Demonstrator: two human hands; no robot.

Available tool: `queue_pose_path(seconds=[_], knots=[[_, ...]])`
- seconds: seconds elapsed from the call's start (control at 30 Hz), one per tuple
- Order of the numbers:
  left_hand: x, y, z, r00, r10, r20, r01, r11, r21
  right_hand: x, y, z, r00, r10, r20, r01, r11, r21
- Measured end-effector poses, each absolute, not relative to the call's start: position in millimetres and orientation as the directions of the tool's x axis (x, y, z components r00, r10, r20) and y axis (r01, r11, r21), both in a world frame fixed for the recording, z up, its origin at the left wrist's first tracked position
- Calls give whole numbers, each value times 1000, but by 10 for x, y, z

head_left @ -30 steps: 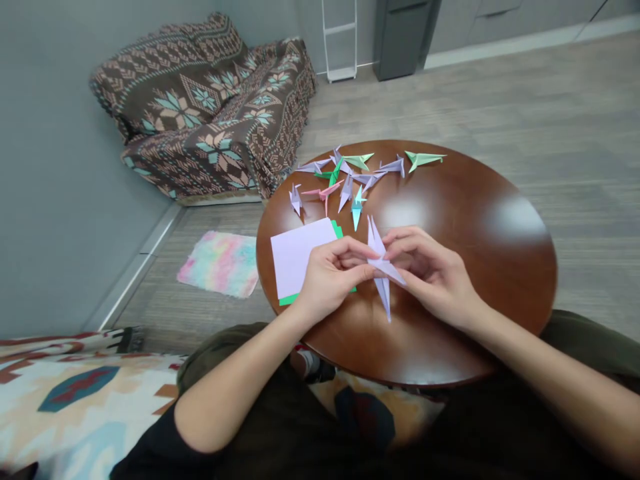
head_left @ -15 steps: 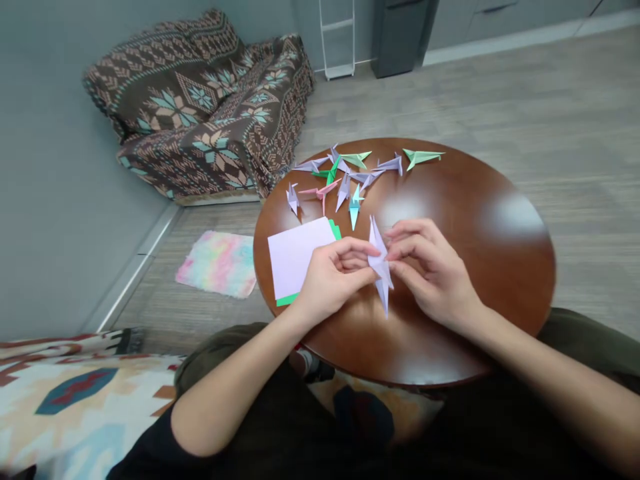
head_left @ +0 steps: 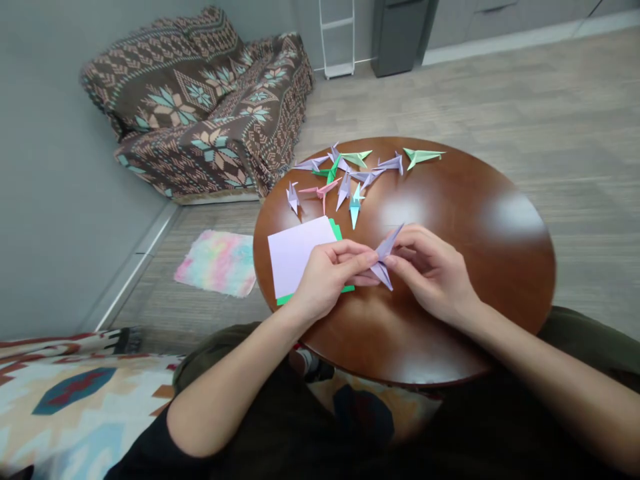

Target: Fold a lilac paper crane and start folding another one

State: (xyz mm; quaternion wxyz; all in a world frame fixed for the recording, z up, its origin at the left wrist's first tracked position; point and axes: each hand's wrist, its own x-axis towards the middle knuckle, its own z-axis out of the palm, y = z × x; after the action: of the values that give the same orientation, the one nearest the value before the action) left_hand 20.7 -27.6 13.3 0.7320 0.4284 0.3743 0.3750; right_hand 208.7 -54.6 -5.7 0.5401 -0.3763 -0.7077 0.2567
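Note:
Above the near part of the round table, a lavender origami piece point(head_left: 384, 261) with pointed ends is pinched between my two hands. My left hand point(head_left: 330, 270) grips its left side, thumb on top and fingers beneath. On its right side, my right hand point(head_left: 433, 270) holds it between thumb and fingertips, with the other fingers curled. One point sticks up toward the far side and another points down toward me. Just left of my left hand lies a stack of square paper point(head_left: 299, 257), lavender on top with green sheets showing at its edges.
Several folded paper cranes in lavender, green, pink and blue, such as a pink crane point(head_left: 323, 192) and a light green crane point(head_left: 421, 157), lie along the far side of the brown round table point(head_left: 480, 267). A blanket-covered sofa point(head_left: 200, 113) stands beyond at left, near a pastel rug point(head_left: 217, 262).
The origami piece has turned from nearly upright to slanted, its upper point now leaning right. My left thumb has moved onto it, and my right fingers have closed in behind it.

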Motion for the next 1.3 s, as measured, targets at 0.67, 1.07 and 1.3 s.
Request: queue_pose_path(seconds=[0.67,1.07,1.3], knots=[[223,-317,115,444,844,-301,-109,384,917,2085,-505,-149,-429,574,697,623,747,-232],[275,-303,60,338,909,-243,-68,281,957,2063,-507,-191,-274,632,725,661,671,-334],[284,-338,88,306,913,-271,-177,334,926,2058,-547,-218,-279,524,805,735,656,-172]])
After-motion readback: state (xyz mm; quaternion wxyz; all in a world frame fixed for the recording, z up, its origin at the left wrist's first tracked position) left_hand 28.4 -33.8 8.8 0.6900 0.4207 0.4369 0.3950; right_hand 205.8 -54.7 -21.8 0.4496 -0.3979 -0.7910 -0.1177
